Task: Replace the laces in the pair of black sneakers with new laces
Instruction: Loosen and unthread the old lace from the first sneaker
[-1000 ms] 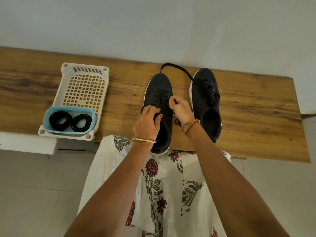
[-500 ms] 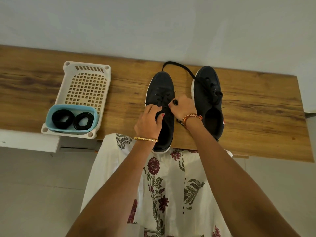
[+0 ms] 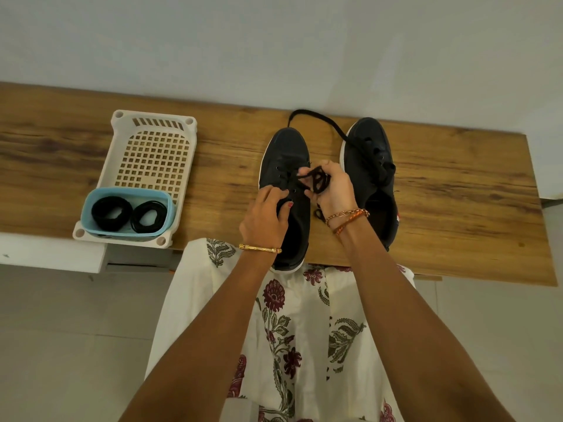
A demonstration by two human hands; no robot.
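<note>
Right hand pinches bunched lace above left sneaker — left hand grips its collar

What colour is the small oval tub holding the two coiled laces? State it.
Light blue; the small oval plastic tub shows best in the head view.
</note>
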